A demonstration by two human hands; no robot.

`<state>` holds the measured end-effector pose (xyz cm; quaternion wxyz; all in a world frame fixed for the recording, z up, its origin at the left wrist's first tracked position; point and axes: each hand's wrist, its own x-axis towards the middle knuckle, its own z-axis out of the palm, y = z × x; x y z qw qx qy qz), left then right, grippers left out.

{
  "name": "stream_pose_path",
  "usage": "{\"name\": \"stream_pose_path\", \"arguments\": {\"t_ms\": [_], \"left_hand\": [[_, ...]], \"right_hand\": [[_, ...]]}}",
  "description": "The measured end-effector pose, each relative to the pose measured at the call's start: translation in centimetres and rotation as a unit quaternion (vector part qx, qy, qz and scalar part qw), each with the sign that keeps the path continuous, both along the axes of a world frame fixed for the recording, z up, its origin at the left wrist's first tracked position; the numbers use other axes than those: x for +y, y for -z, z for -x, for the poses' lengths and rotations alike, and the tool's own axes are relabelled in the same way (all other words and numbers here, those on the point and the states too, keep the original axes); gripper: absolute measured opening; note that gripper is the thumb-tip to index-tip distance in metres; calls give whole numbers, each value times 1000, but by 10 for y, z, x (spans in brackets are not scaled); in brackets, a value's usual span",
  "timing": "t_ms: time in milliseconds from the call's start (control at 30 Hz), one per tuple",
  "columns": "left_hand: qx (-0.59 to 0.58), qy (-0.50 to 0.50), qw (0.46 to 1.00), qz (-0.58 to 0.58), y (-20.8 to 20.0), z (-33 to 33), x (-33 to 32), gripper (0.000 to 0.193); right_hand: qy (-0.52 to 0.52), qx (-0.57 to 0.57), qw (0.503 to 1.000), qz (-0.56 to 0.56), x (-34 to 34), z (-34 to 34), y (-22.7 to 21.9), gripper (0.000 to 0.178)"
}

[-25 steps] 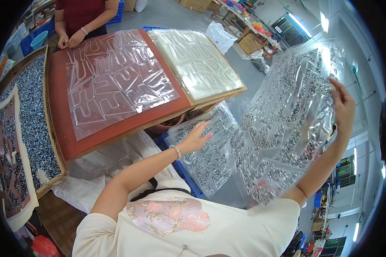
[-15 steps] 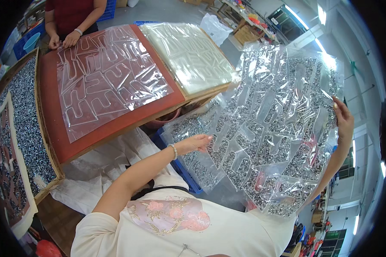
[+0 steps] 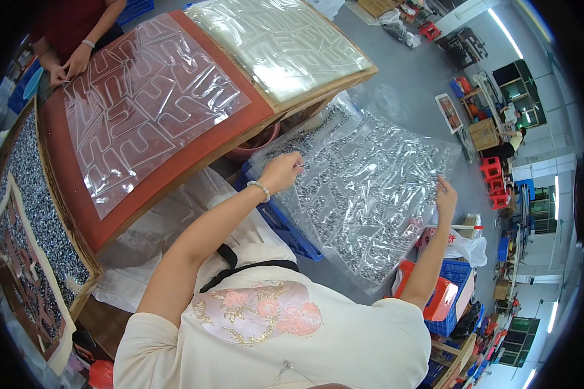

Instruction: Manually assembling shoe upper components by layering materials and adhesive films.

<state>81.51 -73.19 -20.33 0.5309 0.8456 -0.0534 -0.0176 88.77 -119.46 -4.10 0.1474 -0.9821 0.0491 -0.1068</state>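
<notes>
A clear plastic sheet [image 3: 370,188] patterned with dark and silver sparkling bits hangs spread out in front of me, to the right of the table. My left hand [image 3: 282,172] is closed at its left edge, fingertips pinched together. At the right edge, my right hand [image 3: 446,196] pinches the same sheet. Part of another sparkling sheet seems to lie beneath it, over a blue crate [image 3: 295,236]. Left of my hands, a clear film [image 3: 152,107] with outlined curved shapes lies on a red board [image 3: 240,129].
Beyond the red board lies a stack of clear patterned films [image 3: 285,48]. At left stands a wooden tray [image 3: 84,285] of dark sparkling bits, a cut-out frame [image 3: 29,259] on it. A co-worker's hands [image 3: 71,65] touch the film's far corner. Red stools [image 3: 493,178] stand at right.
The sheet has come down and tilted flatter, away from me. My right hand has lowered and moved inward; my left hand has risen slightly. The view has shifted.
</notes>
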Motion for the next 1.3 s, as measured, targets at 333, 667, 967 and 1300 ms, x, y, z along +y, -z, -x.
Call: {"name": "stream_pose_path", "arguments": {"t_ms": [333,667,967,1300], "left_hand": [[51,-39,998,-13,70,-101,20,21],[210,-433,861,-164,196,-44,-23,60],[361,-217,811,405,133,-56,-23,67],[142,-4,986,90,77,55,35,46]], "right_hand": [[78,28,972,-218,-32,-79,144,34],[145,95,916,-362,-71,-84,344,58],[226,54,961,-152,-46,-64,336,61],[146,213,919,297,69,-15,235,63]]}}
